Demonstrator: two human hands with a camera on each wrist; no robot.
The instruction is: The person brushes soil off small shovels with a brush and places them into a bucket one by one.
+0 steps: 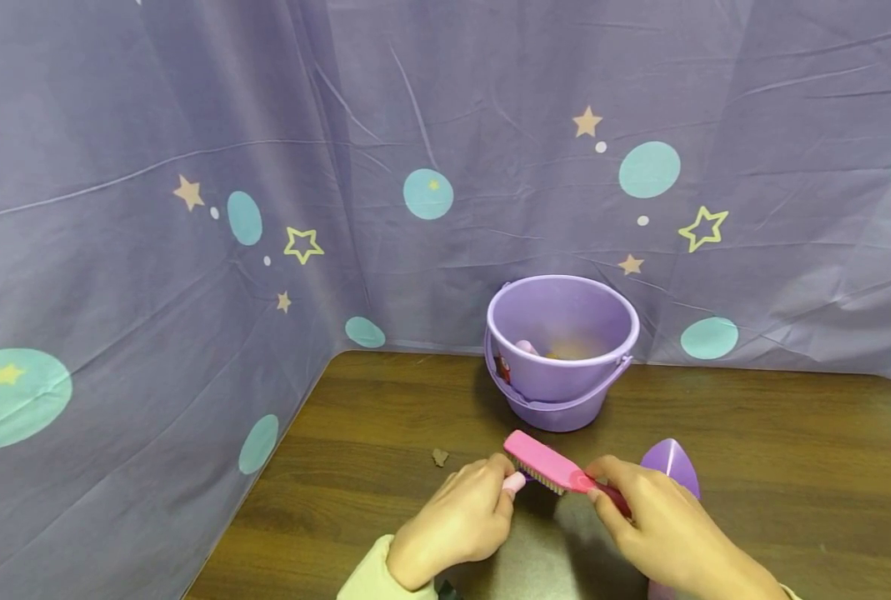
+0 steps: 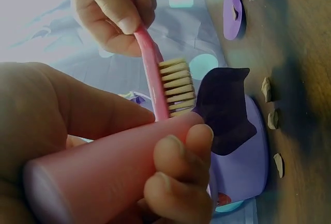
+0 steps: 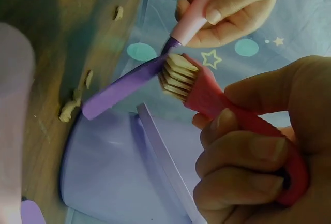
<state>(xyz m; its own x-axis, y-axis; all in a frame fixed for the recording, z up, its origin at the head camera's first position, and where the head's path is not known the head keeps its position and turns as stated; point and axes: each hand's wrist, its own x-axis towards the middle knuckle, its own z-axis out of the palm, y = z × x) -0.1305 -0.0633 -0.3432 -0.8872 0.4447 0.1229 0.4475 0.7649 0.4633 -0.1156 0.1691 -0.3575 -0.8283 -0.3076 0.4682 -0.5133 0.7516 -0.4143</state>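
- head view: right hand [image 1: 663, 510] grips the brush [image 1: 543, 461] in front of the bucket [image 1: 565, 392]; left hand [image 1: 460, 512] hides most of the toy tool [image 1: 514, 482] it grips.
- left wrist: i'd hold the handle [image 2: 103, 172] steady and brush outward along the blade [image 2: 225, 110].
- right wrist: light strokes should do; whether bristles [image 3: 177, 79] touch the neck [image 3: 169, 45] is hard to tell.

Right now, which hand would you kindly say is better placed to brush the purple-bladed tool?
Probably the right hand: it grips the pink brush, bristles at the purple blade, while the left hand holds the blade's pink handle.
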